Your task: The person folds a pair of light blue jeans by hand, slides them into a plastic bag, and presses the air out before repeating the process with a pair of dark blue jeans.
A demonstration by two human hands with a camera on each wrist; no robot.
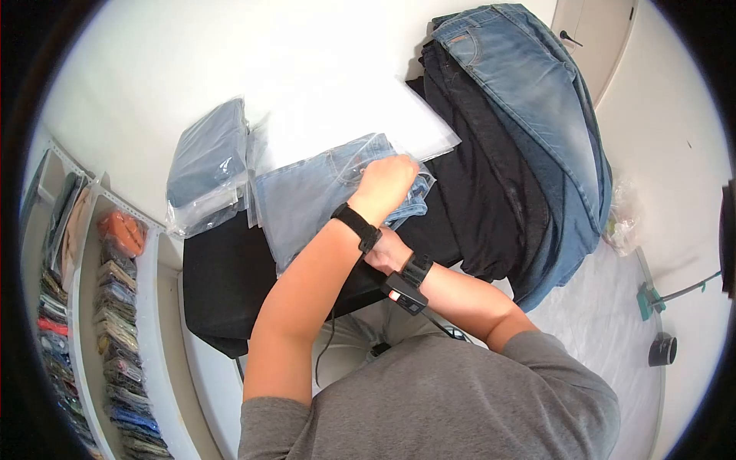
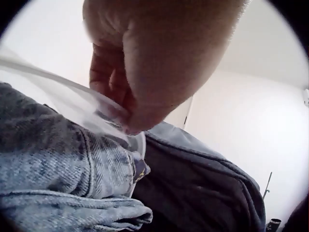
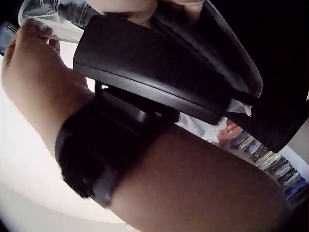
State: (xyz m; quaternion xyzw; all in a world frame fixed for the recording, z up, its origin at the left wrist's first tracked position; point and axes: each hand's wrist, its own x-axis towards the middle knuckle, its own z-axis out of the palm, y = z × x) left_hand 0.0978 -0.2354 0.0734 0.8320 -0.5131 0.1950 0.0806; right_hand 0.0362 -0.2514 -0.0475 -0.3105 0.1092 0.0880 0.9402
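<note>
Folded light-blue jeans [image 1: 299,192] lie in a clear plastic bag [image 1: 270,244] on a black-covered table [image 1: 218,264]. At the bag's right end my left hand [image 1: 387,184] pinches the edge of the plastic; in the left wrist view, thumb and fingers grip that edge just above the denim [image 2: 43,154]. Folded denim sticks out at this end of the bag. My right hand [image 1: 389,251] is below the left wrist, close to the bag's near right corner. The left forearm and wrist camera cover most of its fingers, so I cannot tell what it holds.
Bagged jeans [image 1: 207,157] are stacked at the left, and white plastic bags [image 1: 345,107] lie behind. Black and blue jeans [image 1: 529,130] are heaped along the right side. Shelves [image 1: 92,268] of bagged clothes stand at the left. A cable [image 1: 326,353] hangs near the lap.
</note>
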